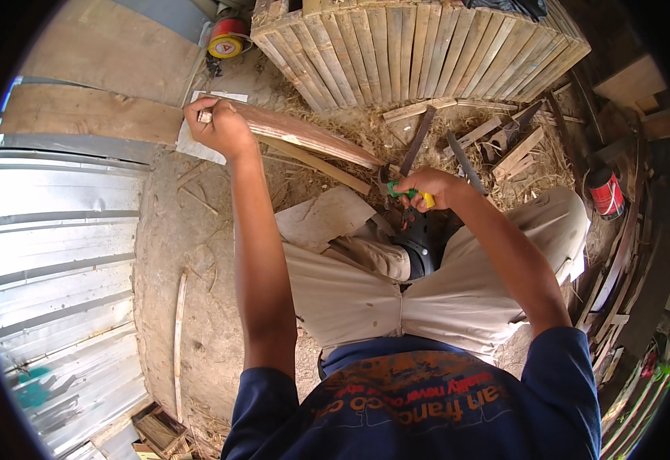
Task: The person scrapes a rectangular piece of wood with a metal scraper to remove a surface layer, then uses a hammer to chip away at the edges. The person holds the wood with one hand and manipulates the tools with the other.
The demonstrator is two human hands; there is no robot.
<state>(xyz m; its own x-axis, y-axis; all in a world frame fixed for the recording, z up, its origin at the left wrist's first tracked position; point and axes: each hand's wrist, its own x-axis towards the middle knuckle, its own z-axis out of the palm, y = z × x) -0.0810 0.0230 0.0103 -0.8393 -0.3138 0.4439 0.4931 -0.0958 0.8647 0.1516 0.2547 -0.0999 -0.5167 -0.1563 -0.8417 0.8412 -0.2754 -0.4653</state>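
Corrugated sheet (51, 253): far left, pale metal, lying along the dirt floor (189, 253).
Left hand (220, 126): closed around the far end of a thin reddish wood strip (312, 136).
Wood strip: runs slanting from left hand down toward right hand, above the floor.
Right hand (434, 188): clenched on a green-and-yellow tool handle (407, 194), at the strip's near end, over the knee.
Slat panel (419, 46): top centre, on straw.
Red can (605, 193): far right.
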